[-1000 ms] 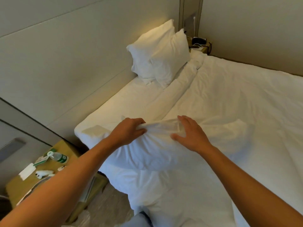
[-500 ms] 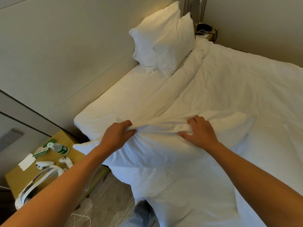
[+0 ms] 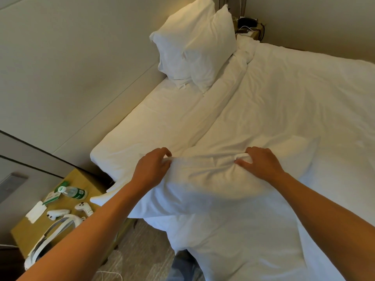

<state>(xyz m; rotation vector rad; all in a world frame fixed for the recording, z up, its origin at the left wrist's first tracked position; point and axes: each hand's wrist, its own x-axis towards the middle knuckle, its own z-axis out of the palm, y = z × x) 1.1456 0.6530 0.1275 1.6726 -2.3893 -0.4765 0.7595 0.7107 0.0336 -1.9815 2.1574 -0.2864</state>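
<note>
Two grips on the pillow (image 3: pixel 203 179), near on the bed (image 3: pixel 162 118): left hand (image 3: pixel 154 168) and right hand (image 3: pixel 261 163) each pinch its far edge.

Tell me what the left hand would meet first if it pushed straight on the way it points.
The left hand pinches the far edge of the pillow, so that comes first. Beyond it, up and to the right, it would likely meet the folded edge of the duvet, though depth is hard to judge.
</note>
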